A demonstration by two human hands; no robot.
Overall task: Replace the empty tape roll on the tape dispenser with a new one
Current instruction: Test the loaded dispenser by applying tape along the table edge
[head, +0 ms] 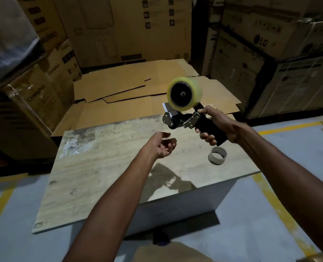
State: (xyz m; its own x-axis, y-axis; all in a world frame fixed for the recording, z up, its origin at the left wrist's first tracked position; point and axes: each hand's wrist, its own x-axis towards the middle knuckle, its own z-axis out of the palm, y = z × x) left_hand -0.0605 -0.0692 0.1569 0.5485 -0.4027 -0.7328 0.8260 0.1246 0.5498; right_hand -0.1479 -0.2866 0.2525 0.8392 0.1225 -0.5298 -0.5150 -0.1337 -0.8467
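My right hand (216, 125) grips the black handle of the tape dispenser (183, 120) and holds it up above the far right part of the table. A full roll of clear yellowish tape (195, 87) sits on the dispenser's black hub. The empty grey cardboard core (217, 155) stands on the table (100, 167) just below my right hand. My left hand (163, 147) hovers over the table a little left of and below the dispenser, palm up, fingers loosely curled, holding nothing.
Flattened cardboard sheets (134, 87) lie behind the worn wooden table. Stacked cartons (270, 44) wall in the back and both sides. The grey floor (270, 214) has yellow lines on it. A cardboard piece (168, 252) shows at the bottom edge.
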